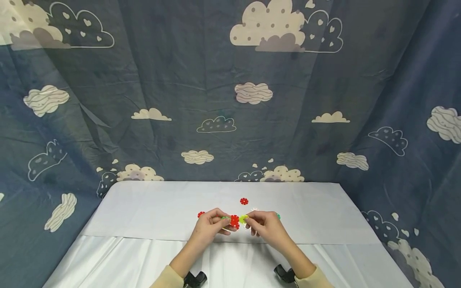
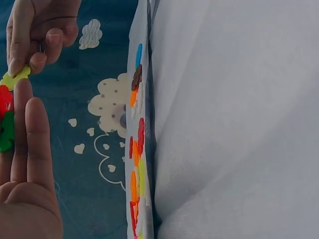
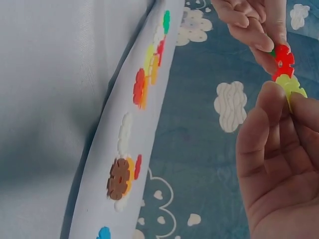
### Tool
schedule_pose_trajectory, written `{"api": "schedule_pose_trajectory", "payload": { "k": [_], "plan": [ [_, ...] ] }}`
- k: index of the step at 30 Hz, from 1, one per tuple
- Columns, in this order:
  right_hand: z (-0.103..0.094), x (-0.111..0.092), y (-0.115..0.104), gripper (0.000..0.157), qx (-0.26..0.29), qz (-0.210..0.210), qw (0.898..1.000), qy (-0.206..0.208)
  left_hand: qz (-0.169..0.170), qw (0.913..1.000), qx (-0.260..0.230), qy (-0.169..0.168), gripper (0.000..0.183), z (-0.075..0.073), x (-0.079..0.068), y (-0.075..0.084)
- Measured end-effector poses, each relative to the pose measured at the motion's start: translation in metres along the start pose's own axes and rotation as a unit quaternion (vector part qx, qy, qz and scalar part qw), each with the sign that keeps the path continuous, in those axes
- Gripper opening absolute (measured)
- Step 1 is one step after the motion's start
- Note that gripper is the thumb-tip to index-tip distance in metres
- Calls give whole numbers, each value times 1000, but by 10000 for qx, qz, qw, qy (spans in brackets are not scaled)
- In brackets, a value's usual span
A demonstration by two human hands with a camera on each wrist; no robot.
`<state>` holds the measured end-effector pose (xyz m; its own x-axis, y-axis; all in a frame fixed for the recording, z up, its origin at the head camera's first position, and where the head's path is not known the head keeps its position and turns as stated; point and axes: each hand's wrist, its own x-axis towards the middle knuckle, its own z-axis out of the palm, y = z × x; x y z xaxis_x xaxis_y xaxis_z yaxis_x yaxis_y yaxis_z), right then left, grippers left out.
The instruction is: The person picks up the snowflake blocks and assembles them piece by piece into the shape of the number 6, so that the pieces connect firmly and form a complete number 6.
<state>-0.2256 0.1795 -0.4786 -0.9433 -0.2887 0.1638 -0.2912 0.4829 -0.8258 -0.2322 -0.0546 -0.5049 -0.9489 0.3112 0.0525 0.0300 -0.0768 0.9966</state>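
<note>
A green flower piece (image 2: 7, 132) is pinched by the left hand (image 1: 212, 223), and a red flower piece (image 1: 234, 219) is held out beside it. A yellow flower piece (image 3: 291, 85) is pinched between finger and thumb by the right hand (image 1: 264, 224). The pieces are held up over the white table (image 1: 162, 212), and the yellow one is held right by the red one (whether they are hooked together cannot be told). It looks as if they are meant to be joined. For that, the slots should be lined up, one piece should be turned crosswise, and a soft, straight push should be given. If it is pushed crooked, the thin edges might be bent. The green one should be gripped well, so it is not twisted. No box or bowl can be seen; a far red piece (image 1: 244, 201), a brown piece (image 3: 118, 178) and a blue piece (image 3: 103, 233) are laid loose right on the white table
</note>
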Motion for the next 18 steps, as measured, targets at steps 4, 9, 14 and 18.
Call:
{"api": "schedule_pose_trajectory", "payload": {
  "k": [4,9,14,18],
  "plan": [
    [0,0,1,12,-71,-158,9998,77,-6,9999,-104,-22,28,0,0,0],
    [1,-1,0,9,-226,-504,9984,133,3,9998,-190,6,28,1,0,-1],
    [5,-2,0,6,-601,-1090,9917,308,-26,9997,-239,-9,25,2,1,-5],
    [9,-2,1,6,-925,-1458,9837,503,-120,9997,-226,-28,23,2,0,-9]
  ]
}}
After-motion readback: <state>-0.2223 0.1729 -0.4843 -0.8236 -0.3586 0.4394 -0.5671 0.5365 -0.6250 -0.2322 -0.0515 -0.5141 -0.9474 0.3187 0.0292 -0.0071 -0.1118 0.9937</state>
